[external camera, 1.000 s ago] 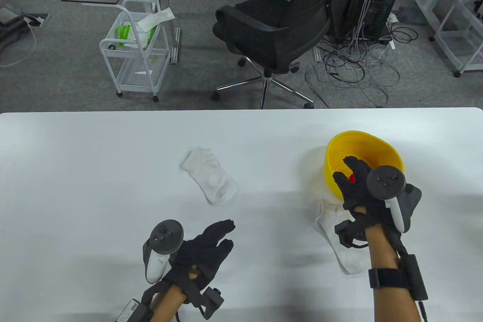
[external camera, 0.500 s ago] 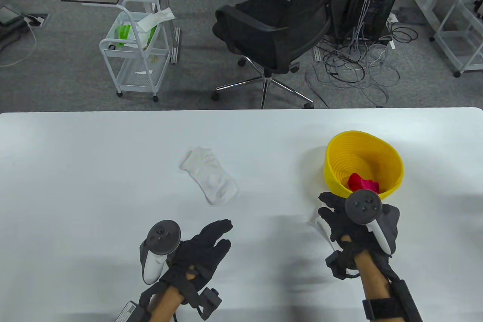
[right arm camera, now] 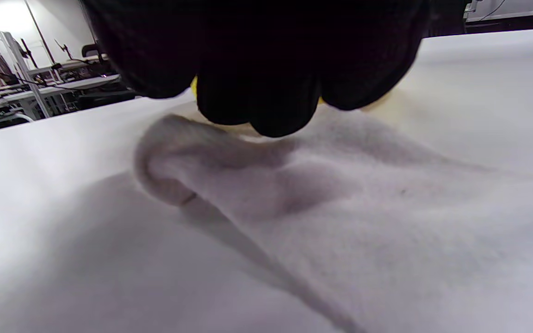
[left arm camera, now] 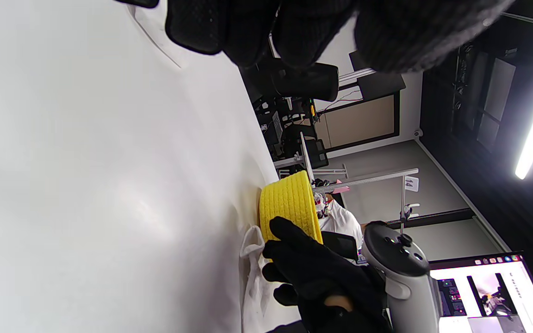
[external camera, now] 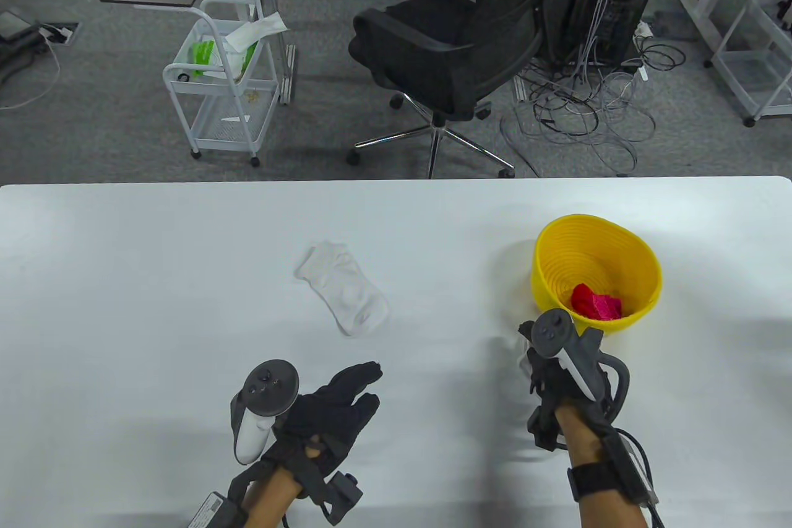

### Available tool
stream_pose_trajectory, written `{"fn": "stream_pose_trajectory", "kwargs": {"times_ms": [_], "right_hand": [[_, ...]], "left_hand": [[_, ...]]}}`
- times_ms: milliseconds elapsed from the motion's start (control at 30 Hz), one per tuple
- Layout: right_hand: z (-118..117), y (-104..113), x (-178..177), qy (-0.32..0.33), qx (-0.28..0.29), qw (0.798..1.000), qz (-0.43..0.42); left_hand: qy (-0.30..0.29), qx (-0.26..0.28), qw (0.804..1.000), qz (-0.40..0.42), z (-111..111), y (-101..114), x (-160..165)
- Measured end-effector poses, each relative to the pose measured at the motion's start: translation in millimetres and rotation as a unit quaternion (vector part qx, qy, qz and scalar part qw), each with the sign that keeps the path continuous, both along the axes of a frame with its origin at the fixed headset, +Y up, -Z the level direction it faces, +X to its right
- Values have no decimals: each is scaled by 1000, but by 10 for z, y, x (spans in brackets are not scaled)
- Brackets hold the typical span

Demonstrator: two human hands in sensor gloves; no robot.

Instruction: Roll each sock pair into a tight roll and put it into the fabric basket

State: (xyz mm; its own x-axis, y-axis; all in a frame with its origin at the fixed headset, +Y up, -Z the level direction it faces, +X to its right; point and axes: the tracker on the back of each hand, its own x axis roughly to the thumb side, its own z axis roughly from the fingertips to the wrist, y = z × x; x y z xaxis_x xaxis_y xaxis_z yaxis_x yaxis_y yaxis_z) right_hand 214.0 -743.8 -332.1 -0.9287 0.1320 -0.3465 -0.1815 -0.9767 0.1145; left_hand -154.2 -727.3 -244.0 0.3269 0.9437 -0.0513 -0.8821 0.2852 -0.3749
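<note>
A yellow basket stands at the table's right, with a red sock roll inside it. My right hand is just in front of the basket, low over a flat white sock that it mostly hides in the table view. In the left wrist view the right hand has its thumb spread from the fingers above that sock. The right fingertips hang right at the sock's raised edge. A second white sock lies flat mid-table. My left hand hovers open near the front edge, holding nothing.
Beyond the table's far edge stand a black office chair, a white wire cart and a tangle of cables. A lit monitor shows at the right in the left wrist view.
My right hand has come out of the basket, leaving the red roll inside, and moved back and down onto the white sock in front of it. The left hand has barely moved.
</note>
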Motion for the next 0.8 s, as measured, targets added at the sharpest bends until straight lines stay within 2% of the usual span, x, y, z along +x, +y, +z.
{"fn": "stream_pose_trajectory", "kwargs": {"times_ms": [367,500,800], "right_hand": [[-181,-232,-13,-31,-39,999,15],[-222,-253,-30,-33,-48,998,25],[-197,-276,1,-52,-2,999,18]], "left_hand": [[-8,-11,1000,-10,-7,-22,29],[-15,-15,1000,-16,-10,-42,50],[-18,-20,999,-20,-11,-53,61]]}}
